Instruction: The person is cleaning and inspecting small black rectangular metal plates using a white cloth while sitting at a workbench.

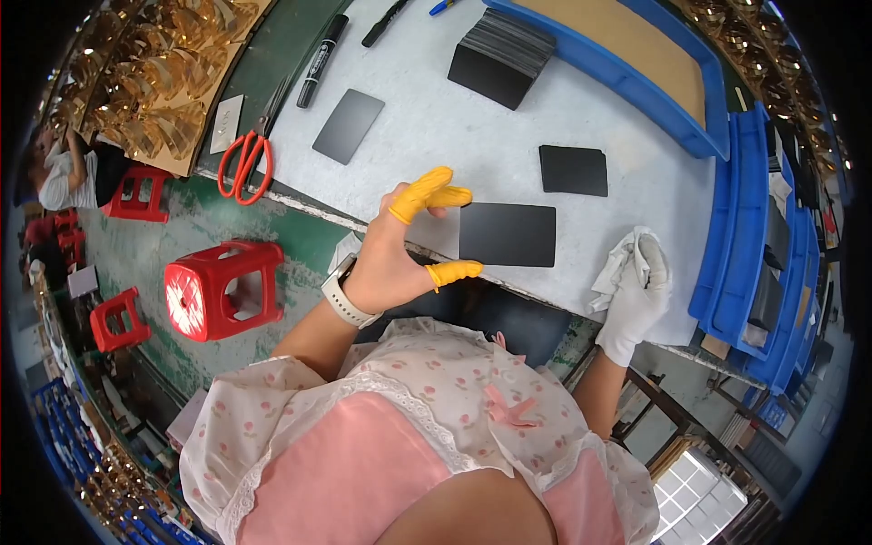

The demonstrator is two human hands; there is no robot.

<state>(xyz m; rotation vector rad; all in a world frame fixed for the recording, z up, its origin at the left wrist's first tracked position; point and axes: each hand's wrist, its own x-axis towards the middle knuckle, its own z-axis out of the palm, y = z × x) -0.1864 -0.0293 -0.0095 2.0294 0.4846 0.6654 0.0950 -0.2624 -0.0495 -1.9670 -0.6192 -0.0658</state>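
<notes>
My left hand [400, 241], with yellow finger cots on thumb and fingertips, grips a black card [507, 234] by its long edges near the left end. The card is flat, smooth and rectangular, at the table's near edge. To the right, my right hand [636, 304] wears a white glove and is closed on a crumpled white cloth [627, 268] at the tabletop. Beyond the held card lies a small pile of black cards [574, 171]. A tall stack of black cards [500, 59] stands farther back, and a single dark grey card [349, 125] rests to the left.
Red-handled scissors [245, 168] lie at the table's left edge, near a black marker [322, 62]. A blue tray [627, 73] runs along the back, and stacked blue bins [736, 227] stand at the right. Red stools [227, 286] are on the floor to the left.
</notes>
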